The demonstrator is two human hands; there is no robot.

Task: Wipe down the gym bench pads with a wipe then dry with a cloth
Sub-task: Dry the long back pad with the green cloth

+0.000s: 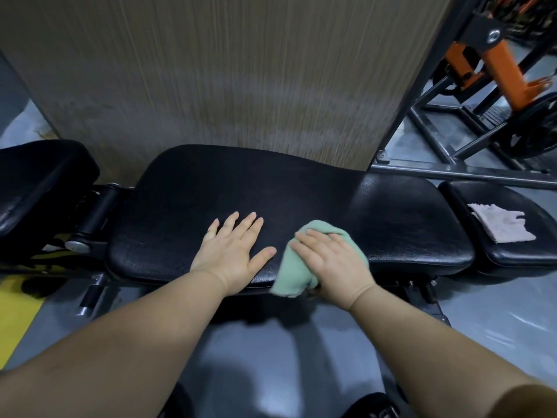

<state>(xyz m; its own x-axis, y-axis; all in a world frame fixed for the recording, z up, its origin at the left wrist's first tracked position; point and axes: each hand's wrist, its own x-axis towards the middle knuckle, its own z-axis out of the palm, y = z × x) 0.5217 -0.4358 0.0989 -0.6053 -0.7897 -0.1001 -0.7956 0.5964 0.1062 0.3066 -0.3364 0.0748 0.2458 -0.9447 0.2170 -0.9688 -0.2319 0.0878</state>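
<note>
The long black bench pad (187, 188) runs across the middle of the view. My left hand (232, 248) lies flat on it, fingers spread and straight. Just to its right, my right hand (331, 257) presses a crumpled green cloth (294, 274) onto the pad's near edge, fingers laid over it; part of the cloth hangs off the edge. A smaller black seat pad (482, 197) sits to the right, and a pale, flat wipe (500, 226) lies on top of it.
Another black pad (39, 176) stands at the left beyond a hinge. A wood-grain wall panel (211, 70) rises right behind the bench. An orange and black weight machine (497, 70) occupies the back right. Grey floor (256, 357) with a yellow patch (15, 321) lies below.
</note>
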